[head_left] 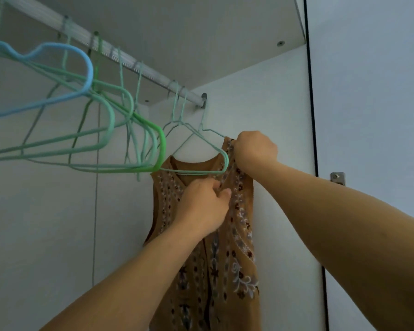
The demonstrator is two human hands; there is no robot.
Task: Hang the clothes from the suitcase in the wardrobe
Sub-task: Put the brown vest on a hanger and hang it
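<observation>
Brown sleeveless garment with floral embroidery (239, 237) centre-right of frame, hanging down against white wardrobe back panel (46, 223). Neckline draped over pale mint wire hanger (196, 172), hook of which sits on white ribbed wardrobe rail (129, 62) near its right-end bracket (203, 99).

Right hand (255, 150) centre-right, grip curled tight round garment's right shoulder strap, next to hanger's right end. Left hand (202, 205) just below and left of it, thumb and fingers pinching front fabric under the neckline. Both forearms reaching up from lower edge of frame.

Upper left: bunch of bare hangers on same rail, tilted toward camera — light blue plastic hanger (65, 68), bright green hanger (161, 144), several mint ones (105, 130). Two thin mint wire hangers (179, 111) hooked just left of the loaded one.

White shelf underside (201, 32) above rail. Black vertical door edge (312, 115) on right, small metal fitting (337, 177) beside it.
</observation>
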